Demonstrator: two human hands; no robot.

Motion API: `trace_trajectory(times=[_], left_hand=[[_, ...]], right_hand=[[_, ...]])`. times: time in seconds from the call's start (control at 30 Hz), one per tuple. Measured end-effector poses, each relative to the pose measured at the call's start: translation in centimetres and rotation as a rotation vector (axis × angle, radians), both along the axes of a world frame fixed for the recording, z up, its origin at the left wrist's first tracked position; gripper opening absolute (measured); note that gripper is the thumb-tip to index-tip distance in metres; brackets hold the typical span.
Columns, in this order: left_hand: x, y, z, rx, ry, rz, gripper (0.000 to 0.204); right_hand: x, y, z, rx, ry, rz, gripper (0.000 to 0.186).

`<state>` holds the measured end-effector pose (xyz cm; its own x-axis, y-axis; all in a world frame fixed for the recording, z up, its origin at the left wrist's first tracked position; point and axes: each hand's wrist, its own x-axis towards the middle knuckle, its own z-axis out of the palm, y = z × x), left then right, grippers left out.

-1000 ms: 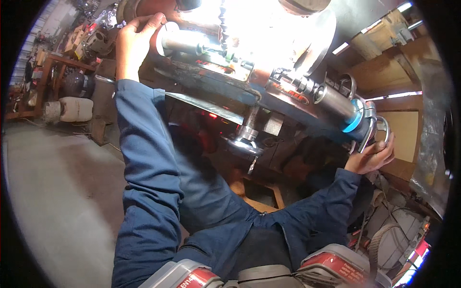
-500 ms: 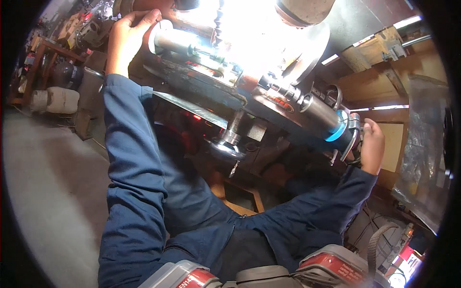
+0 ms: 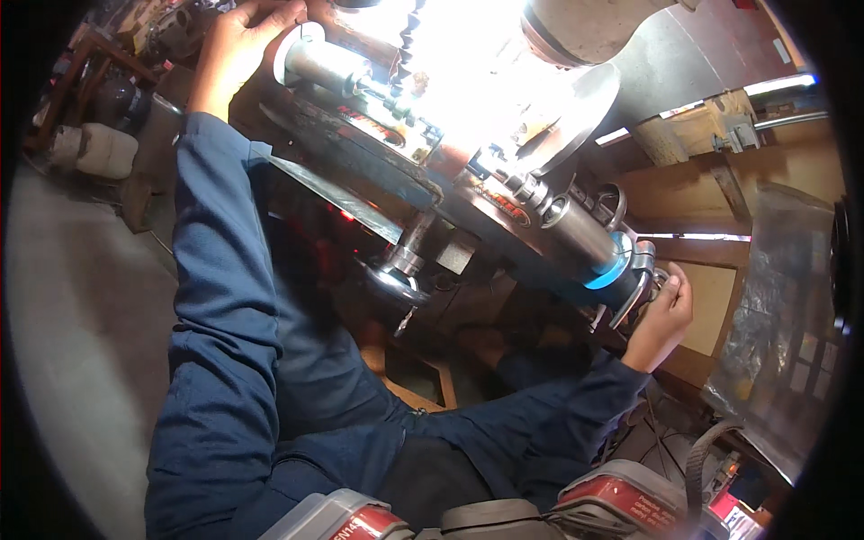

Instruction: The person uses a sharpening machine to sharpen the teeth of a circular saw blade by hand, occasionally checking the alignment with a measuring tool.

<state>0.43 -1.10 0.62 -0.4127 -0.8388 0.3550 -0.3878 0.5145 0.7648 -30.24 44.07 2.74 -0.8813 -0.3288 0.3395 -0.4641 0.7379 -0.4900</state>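
A dark metal machine bed [image 3: 351, 166] slants across the upper middle, carrying a row of shafts and cylinders. At its upper left end my left hand [image 3: 236, 49] is curled beside the pale disc [image 3: 286, 56] of a steel cylinder [image 3: 328, 67]; the top edge cuts off some fingers, so what they hold is hidden. On the right, a grey cylinder [image 3: 580, 229] with a blue band [image 3: 610, 261] ends in a bent metal handle [image 3: 643, 270]. My right hand [image 3: 663, 317] closes its fingers around the handle's outer side. Strong glare washes out the middle of the machine.
Below the bed hangs a chrome round piece [image 3: 396, 281] with a drill bit [image 3: 405, 320] pointing down. A thin metal plate [image 3: 337, 198] juts out beneath. A clear plastic sheet [image 3: 765, 315] hangs right of wooden panels [image 3: 679, 202]. Cylindrical containers [image 3: 94, 148] stand left.
The whole view has shifted, so the machine sits further left and slightly turned. My right hand has moved lower around the handle. My left hand stays by the disc.
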Motion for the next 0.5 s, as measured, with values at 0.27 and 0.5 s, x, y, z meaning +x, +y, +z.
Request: trace_trajectory(times=[0.27, 0.5], left_hand=[[0.1, -0.5, -0.5, 0.017, 0.026, 0.012, 0.035], [0.1, -0.6, -0.9, 0.015, 0.072, -0.024, 0.035]], right_hand=[[1.3, 0.3, -2.4, -0.202, 0.264, -0.01, 0.032], [0.8, 1.1, -6.2, -0.332, 0.525, -0.029, 0.035]])
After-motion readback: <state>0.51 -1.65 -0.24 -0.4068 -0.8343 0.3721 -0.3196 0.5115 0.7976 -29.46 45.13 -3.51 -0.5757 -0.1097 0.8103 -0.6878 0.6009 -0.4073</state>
